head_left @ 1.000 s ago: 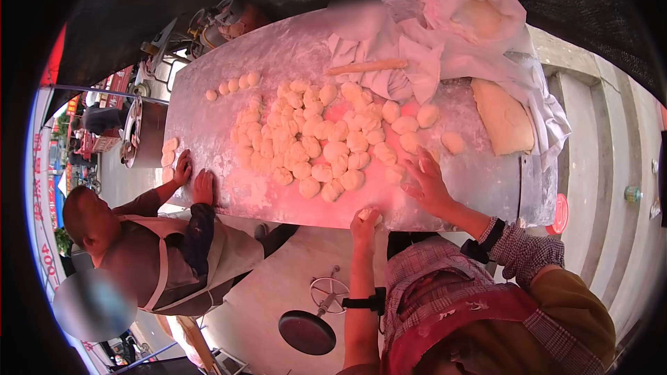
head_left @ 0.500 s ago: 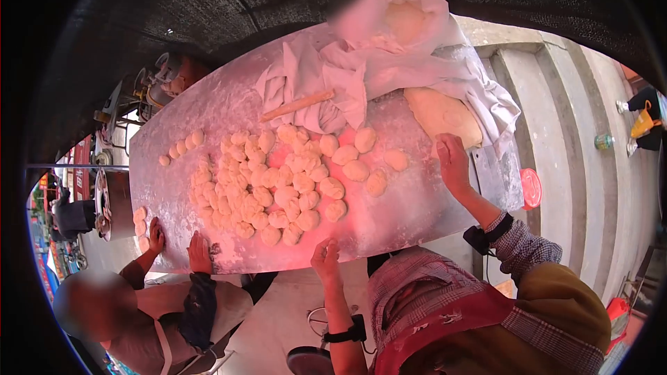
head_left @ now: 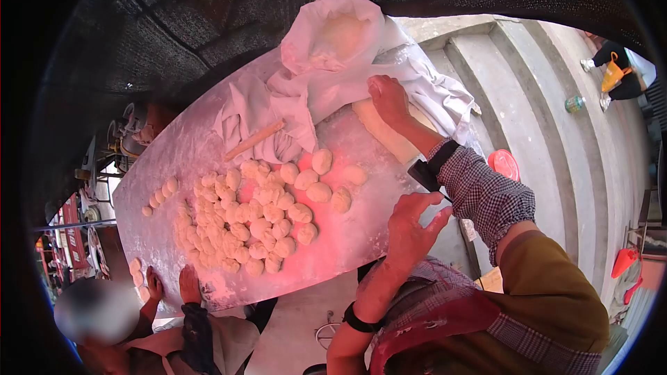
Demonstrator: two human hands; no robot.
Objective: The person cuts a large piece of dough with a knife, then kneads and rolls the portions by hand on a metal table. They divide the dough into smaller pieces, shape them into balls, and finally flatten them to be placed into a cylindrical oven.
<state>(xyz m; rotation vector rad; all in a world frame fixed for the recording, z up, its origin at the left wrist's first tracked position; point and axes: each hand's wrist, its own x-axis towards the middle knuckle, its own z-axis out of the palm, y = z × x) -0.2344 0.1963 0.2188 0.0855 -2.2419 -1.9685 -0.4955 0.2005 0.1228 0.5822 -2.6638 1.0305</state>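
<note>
My right hand (head_left: 390,103) reaches over the far side of the table (head_left: 347,250), at the edge of a pale cloth (head_left: 431,83) partly covering a flat slab of dough (head_left: 389,128). Its fingers are curled together; whether they pinch the cloth is hidden. Nearer my body, my left hand (head_left: 413,229) hovers by the table's front edge, thumb and fingers apart, holding nothing. Left of it lies a big cluster of round dough pieces (head_left: 243,219), with a few looser dough balls (head_left: 319,192) on its right side.
A bag of flour (head_left: 340,35) stands at the back, and a rolling pin (head_left: 255,140) rests against the cloth. A co-worker's hands (head_left: 189,283) are at the table's left front. A red round lid (head_left: 504,164) and concrete steps (head_left: 514,90) lie to the right.
My view has turned, shifting the table leftward. My right hand has moved from the dough slab toward the cloth and flour. My left hand has come right, its fingers now spread.
</note>
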